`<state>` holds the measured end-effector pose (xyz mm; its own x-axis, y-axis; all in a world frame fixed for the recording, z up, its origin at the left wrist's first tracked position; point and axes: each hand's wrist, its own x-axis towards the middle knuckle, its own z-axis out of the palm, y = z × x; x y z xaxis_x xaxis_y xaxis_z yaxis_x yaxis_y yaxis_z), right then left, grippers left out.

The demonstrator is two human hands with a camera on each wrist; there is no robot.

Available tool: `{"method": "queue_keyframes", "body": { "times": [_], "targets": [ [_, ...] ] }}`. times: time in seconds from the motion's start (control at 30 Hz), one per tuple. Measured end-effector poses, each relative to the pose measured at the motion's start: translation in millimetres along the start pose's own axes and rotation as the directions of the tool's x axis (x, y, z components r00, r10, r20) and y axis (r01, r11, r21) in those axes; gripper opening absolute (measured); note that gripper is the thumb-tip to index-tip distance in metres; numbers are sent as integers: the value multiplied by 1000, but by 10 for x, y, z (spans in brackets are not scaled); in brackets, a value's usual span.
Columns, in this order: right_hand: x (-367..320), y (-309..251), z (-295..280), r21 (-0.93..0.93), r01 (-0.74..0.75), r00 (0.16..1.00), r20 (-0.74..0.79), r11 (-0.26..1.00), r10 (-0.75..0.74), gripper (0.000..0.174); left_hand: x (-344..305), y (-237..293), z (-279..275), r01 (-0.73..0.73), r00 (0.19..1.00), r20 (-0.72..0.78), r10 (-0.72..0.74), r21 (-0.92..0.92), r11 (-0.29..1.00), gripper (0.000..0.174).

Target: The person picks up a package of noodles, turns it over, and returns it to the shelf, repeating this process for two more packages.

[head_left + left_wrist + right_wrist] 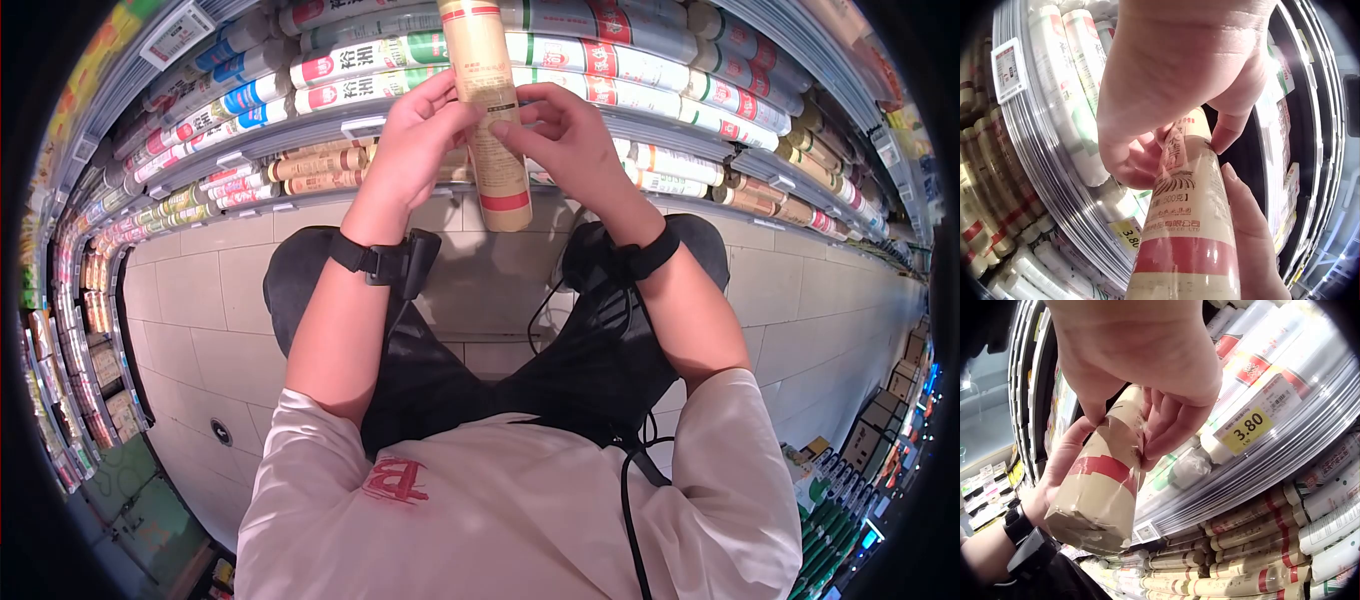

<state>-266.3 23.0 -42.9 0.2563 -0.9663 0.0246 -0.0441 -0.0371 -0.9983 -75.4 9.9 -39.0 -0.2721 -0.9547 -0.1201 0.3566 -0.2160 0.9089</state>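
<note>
Package: a tan, tube-shaped package (490, 130) with red bands and dark print, held up in front of the shelves (590, 125), its near end over the tiled floor (240, 280)
Left hand (425, 135): grip narrow, thumb on the printed face, fingers curled at the package's left side
Right hand (575, 145): grip narrow, thumb tip on the print from the right side, fingers bent near the package's edge
Upper shelf rows: white packages (400, 55) with red, green and blue labels, lying on their sides in stacks
Lower shelf rows: tan packages (320, 168) and white ones, also lying flat
Price tag: a yellow panel (1249, 431) reading 3.80, on the shelf edge
Wrists: black straps (375, 262) on both
</note>
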Motion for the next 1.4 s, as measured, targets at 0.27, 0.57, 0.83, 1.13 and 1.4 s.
{"method": "queue_keyframes", "body": {
  "times": [0.27,0.57,0.83,1.13,1.4],
  "targets": [
    [21,42,-33,155,-49,998,37,987,44,41,10,-18,-11,-15,1000,-21,14,-44,999,42],
    [-4,-43,49,155,-105,989,118,982,87,41,-18,3,47,-65,992,-93,83,179,982,44],
    [-6,-33,37,254,-220,971,153,942,186,35,-13,15,48,-40,985,-158,67,171,984,34],
    [-4,49,-6,345,-253,959,215,904,186,33,-26,39,66,-58,990,-121,73,119,991,26],
    [-3,45,-3,434,-323,936,276,841,217,37,-34,60,36,-53,997,-55,57,82,995,21]
  ]
}}
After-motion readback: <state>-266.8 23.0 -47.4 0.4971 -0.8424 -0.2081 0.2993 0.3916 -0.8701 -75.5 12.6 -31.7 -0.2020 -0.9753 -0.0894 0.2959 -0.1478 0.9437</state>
